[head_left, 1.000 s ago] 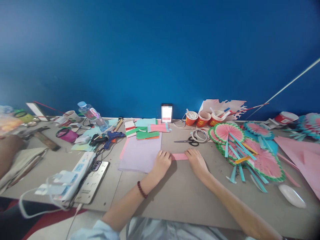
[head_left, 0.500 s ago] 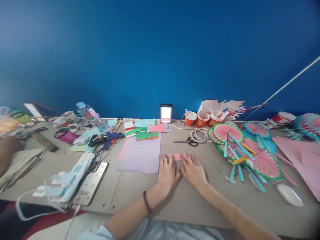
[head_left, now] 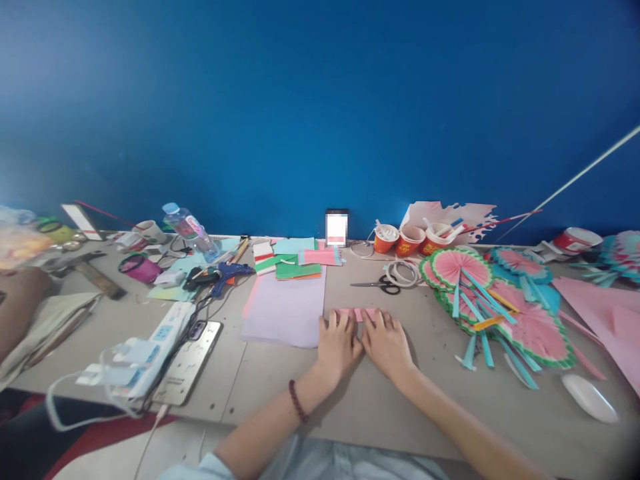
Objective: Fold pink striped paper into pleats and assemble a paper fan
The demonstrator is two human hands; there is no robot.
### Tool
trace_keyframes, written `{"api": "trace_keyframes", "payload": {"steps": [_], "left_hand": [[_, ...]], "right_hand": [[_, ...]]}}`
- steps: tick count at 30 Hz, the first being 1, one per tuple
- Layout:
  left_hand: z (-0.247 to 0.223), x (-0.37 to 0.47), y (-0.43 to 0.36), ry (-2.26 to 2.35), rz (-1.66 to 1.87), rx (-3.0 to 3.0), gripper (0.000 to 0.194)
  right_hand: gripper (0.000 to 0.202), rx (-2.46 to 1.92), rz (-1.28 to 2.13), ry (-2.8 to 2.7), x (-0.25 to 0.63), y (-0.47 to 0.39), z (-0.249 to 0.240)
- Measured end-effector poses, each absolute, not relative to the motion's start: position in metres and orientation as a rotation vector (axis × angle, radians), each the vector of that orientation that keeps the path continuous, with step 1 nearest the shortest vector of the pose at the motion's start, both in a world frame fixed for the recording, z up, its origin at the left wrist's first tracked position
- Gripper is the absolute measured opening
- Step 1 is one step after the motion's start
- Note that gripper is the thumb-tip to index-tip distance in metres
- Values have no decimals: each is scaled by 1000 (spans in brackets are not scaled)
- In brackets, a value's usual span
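Observation:
A folded pink paper strip (head_left: 358, 315) lies flat on the table in front of me. My left hand (head_left: 339, 343) is closed on its left part, fingers bent and tips pressing it down. On the right part, my right hand (head_left: 386, 343) grips in the same way, its index finger near the middle. Both thumbs point inward and almost meet below the strip; my fingers cover most of its ends. Just left of my hands lies a sheet of lilac paper (head_left: 285, 310). Black-handled scissors (head_left: 389, 285) rest beyond my right hand.
Pleated pink-and-green paper fans (head_left: 533, 327) spread to the right, near a white mouse (head_left: 590, 398). Red paper cups (head_left: 411, 241) stand by the blue wall. Leftward are a phone (head_left: 190, 363), a power strip (head_left: 159, 350), a blue glue gun (head_left: 225, 275) and another person's arm (head_left: 23, 300).
The view has turned slightly left, so the table things sit a little farther right. My hands stay on the pink strip, with only a slight shift of the fingers.

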State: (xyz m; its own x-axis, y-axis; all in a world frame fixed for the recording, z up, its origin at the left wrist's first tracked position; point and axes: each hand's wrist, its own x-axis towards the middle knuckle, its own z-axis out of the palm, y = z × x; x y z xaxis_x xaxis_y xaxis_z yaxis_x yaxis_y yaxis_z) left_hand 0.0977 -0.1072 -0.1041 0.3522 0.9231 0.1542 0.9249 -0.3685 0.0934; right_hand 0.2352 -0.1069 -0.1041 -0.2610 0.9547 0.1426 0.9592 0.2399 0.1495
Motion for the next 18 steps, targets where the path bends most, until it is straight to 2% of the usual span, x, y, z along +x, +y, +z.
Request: {"api": "trace_keyframes", "payload": {"steps": [6, 18], "left_hand": [[-101, 98, -106, -1740, -246, -2584, 55], [-104, 87, -102, -1804, -436, -2586, 45]], "right_hand": [[47, -1910, -319, -2516, 230, -106, -100], [42, -1869, -255, -2516, 242, -103, -99]]}}
